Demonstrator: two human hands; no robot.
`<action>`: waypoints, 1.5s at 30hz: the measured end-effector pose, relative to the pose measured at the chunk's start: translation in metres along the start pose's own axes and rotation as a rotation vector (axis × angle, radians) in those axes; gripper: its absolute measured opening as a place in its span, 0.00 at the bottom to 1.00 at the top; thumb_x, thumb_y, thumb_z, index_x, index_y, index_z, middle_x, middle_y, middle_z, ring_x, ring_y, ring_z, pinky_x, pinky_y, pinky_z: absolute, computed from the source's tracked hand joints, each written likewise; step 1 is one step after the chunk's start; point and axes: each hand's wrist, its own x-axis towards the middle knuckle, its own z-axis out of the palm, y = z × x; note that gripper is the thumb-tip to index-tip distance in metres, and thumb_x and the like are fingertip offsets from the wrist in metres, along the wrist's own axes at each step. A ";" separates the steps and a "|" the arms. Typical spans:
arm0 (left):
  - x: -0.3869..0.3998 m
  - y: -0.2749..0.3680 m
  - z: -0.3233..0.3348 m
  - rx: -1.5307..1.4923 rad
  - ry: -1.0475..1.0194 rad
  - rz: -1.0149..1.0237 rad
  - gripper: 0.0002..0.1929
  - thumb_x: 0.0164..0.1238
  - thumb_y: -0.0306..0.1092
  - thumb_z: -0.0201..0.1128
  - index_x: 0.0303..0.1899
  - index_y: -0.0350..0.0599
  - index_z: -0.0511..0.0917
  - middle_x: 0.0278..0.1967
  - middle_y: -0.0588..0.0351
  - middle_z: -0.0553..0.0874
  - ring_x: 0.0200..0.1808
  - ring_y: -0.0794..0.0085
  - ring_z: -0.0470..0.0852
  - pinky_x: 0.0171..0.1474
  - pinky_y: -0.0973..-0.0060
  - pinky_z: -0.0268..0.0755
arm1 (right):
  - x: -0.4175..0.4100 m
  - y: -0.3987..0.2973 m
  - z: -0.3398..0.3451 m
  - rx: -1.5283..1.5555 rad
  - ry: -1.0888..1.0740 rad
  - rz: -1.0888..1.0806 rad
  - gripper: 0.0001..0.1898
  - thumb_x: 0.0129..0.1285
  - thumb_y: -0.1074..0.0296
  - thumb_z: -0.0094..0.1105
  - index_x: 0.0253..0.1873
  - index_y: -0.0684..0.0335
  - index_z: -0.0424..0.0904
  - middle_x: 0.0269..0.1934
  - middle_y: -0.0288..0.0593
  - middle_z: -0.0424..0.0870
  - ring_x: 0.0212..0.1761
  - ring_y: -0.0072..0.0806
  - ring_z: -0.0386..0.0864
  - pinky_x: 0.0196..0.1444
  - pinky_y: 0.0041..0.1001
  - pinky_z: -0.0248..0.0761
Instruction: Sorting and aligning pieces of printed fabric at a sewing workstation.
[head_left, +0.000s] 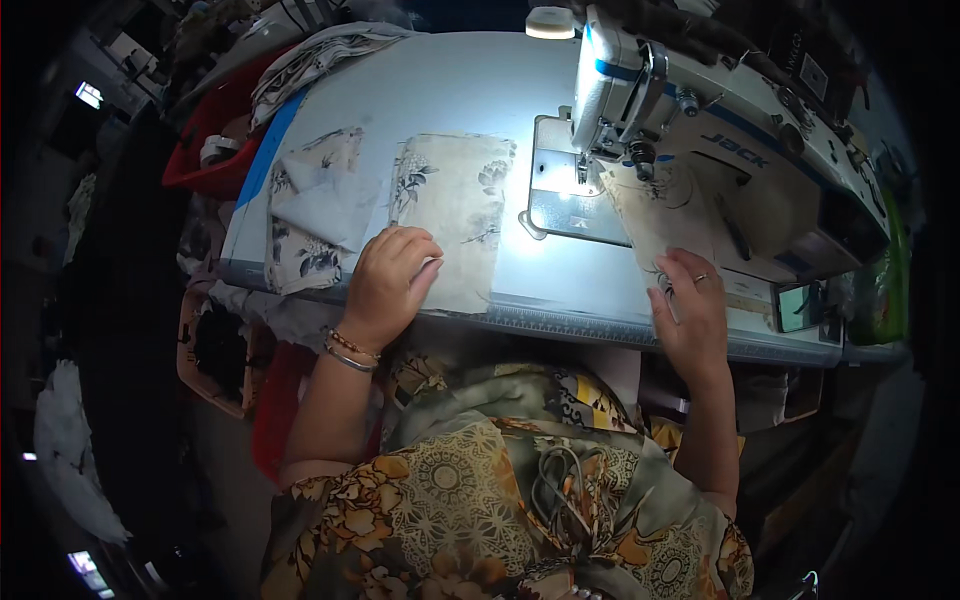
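My left hand (394, 274) rests with curled fingers at the left edge of a pale fabric panel (454, 195) printed with grey flowers. Its fingertips are partly hidden, so a grip cannot be made out. To its left lies a stack of floral fabric pieces (304, 259), topped by a folded white sheet (330, 199). My right hand (690, 311) touches the lower end of another floral piece (660, 217), thumb and forefinger apart. That piece lies right of the needle, under the arm of a white Jack sewing machine (626, 82).
A lit metal needle plate (574, 221) is set in the white table (465, 82). A measuring scale (555, 321) runs along the front edge. Red basket (202, 161) and draped cloth (315, 67) flank the table's left; a phone (798, 307) stands at right.
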 end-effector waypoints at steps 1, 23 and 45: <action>-0.002 -0.003 -0.001 -0.009 -0.010 -0.008 0.08 0.59 0.25 0.69 0.39 0.43 0.80 0.43 0.52 0.84 0.49 0.55 0.82 0.53 0.61 0.74 | 0.005 -0.016 0.004 0.036 -0.020 -0.003 0.18 0.60 0.73 0.67 0.55 0.65 0.80 0.53 0.50 0.82 0.58 0.48 0.76 0.61 0.41 0.68; -0.025 -0.008 -0.016 -0.065 -0.172 0.092 0.17 0.51 0.36 0.78 0.42 0.45 0.83 0.50 0.53 0.84 0.53 0.57 0.82 0.56 0.63 0.73 | 0.049 -0.103 0.103 0.283 -0.092 -0.464 0.10 0.54 0.71 0.70 0.41 0.58 0.82 0.44 0.36 0.83 0.47 0.34 0.82 0.48 0.32 0.72; 0.009 -0.015 -0.013 -0.313 -0.178 0.026 0.07 0.62 0.24 0.66 0.41 0.42 0.80 0.38 0.50 0.86 0.41 0.53 0.84 0.45 0.63 0.76 | 0.075 -0.090 0.102 0.710 -0.209 -0.127 0.18 0.59 0.74 0.67 0.55 0.64 0.79 0.55 0.47 0.81 0.58 0.41 0.77 0.62 0.36 0.70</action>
